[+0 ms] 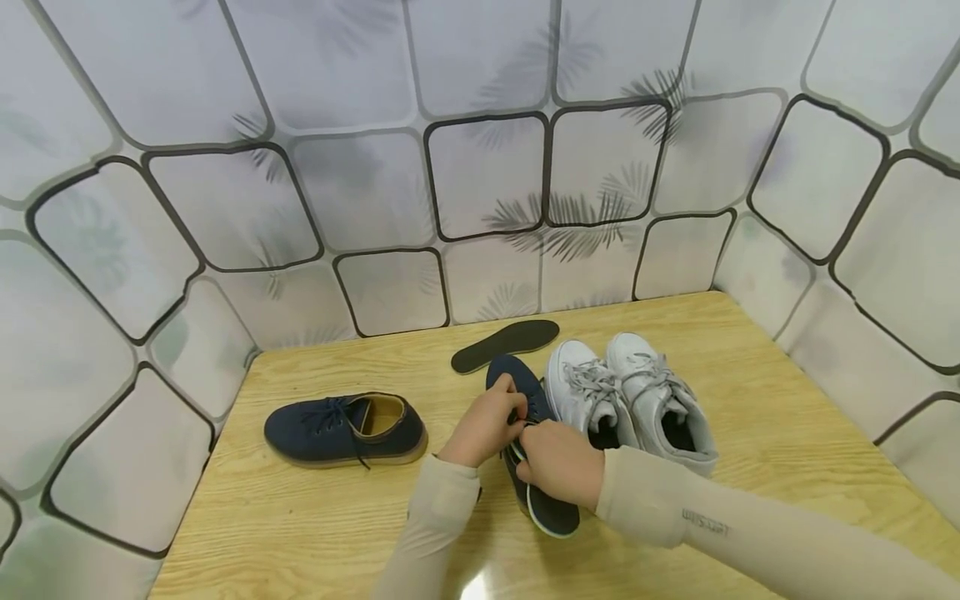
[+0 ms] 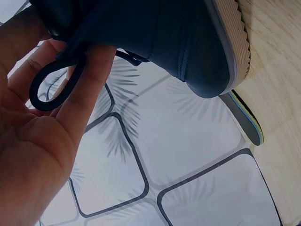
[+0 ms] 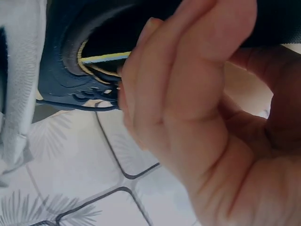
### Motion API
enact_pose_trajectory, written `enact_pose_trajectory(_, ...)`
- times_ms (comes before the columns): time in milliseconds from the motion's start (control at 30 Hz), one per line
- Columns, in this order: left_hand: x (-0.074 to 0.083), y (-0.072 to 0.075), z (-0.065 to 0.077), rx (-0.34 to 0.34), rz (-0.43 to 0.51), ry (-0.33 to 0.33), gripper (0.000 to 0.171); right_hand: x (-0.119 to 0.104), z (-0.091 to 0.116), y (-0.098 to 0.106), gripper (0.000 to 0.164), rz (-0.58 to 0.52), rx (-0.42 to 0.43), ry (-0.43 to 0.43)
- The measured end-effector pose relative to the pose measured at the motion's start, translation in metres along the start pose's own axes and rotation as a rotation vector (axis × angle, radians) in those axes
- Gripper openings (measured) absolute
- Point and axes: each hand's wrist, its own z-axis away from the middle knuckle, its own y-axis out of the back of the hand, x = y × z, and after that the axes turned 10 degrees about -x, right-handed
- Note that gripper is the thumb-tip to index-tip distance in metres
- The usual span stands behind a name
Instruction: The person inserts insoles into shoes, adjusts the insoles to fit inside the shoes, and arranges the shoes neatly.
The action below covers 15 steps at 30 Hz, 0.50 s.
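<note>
At the left of the table [image 1: 247, 533] a navy shoe [image 1: 333, 433] stands on its sole, toe leftward, well apart from the hands. Next comes the left hand [image 1: 489, 421], fingers curled and clamped on the upper of the second navy shoe [image 1: 513, 372], just beside the white shoes [image 1: 583, 392]. That hold should lift the tongue and keep the mouth wide, with the lace loop [image 2: 34, 92] out of the way (a trapped lace would likely bunch under the insole). The right hand [image 1: 558, 462] is clamped on a dark insole [image 1: 553, 512], whose front end reaches into the mouth while the other end sticks out. Best, I judge, to push it low, flat and centred.

Again from the left: some left fingertips vanish behind the upper; the insole's tip is lost in the dark interior, so I cannot tell whether it lies straight; the right hand covers its middle. Whether that shoe's sole rests flat is unclear too.
</note>
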Motion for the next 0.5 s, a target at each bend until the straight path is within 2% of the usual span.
enact_pose_trajectory(200, -0.001, -0.001, 0.000, 0.006, 0.001, 0.003, 0.011, -0.002, -0.006, -0.004, 0.028, 0.039, 0.000, -0.083)
enact_pose_trajectory(367, -0.001, -0.002, 0.000, -0.004, 0.011, 0.018, 0.012, -0.013, 0.010, -0.004, 0.040, 0.151, -0.038, -0.060)
enact_pose_trajectory(500, -0.002, 0.000, 0.000, 0.001, 0.014, 0.026, 0.012, -0.018, 0.018, -0.003, 0.040, 0.155, -0.074, -0.056)
